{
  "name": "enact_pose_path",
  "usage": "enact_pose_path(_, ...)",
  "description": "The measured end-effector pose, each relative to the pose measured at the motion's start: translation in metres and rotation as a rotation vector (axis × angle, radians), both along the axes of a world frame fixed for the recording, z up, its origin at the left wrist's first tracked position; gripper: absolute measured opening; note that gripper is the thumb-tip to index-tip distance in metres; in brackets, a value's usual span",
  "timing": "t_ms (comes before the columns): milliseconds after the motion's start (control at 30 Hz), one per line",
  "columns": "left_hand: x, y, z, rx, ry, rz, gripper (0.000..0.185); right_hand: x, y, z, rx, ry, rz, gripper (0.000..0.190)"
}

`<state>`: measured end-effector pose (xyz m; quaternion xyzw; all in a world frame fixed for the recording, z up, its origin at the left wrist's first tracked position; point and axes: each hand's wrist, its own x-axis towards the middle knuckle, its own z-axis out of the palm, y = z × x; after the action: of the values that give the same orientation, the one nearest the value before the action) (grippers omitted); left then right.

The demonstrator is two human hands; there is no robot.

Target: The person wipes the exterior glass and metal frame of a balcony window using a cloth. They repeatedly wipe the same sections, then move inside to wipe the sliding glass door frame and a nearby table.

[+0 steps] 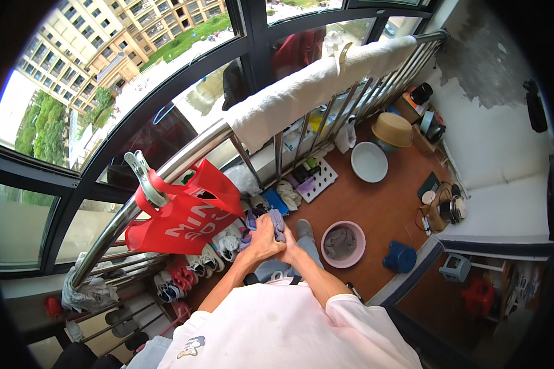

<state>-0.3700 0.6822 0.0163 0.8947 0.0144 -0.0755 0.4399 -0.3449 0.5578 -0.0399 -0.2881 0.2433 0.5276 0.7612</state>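
My left hand (262,236) and my right hand (287,249) are close together in front of my body. Between them they grip a bunched greyish-purple cloth (277,222), which sticks out past the fingers. More purple fabric shows just left of the hands; whether it is the same piece I cannot tell. To the right of my foot, a pink basin (364,244) on the floor holds a crumpled grey-brown cloth (340,243). A red bag (189,226) hangs from the metal railing (203,143) to the left, held by a large clip (147,180).
Several shoes (207,260) line the railing's foot. A white towel (300,92) drapes over the rail. On the brown floor stand a white basin (369,161), a tan basin (392,130), a blue stool (399,257) and a perforated white board (315,180). A raised threshold (411,272) lies right.
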Motion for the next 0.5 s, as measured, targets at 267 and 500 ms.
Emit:
enact_pose_path(267,0.010,0.021,0.021,-0.793,0.146,0.428,0.084,0.098,-0.026,-0.022,-0.133,-0.175,-0.227,0.038)
enact_pose_path(500,0.011,0.003,0.019,-0.699,0.365,0.628,0.068,0.268,0.022,-0.019,-0.665,-1.323,-0.241,0.054)
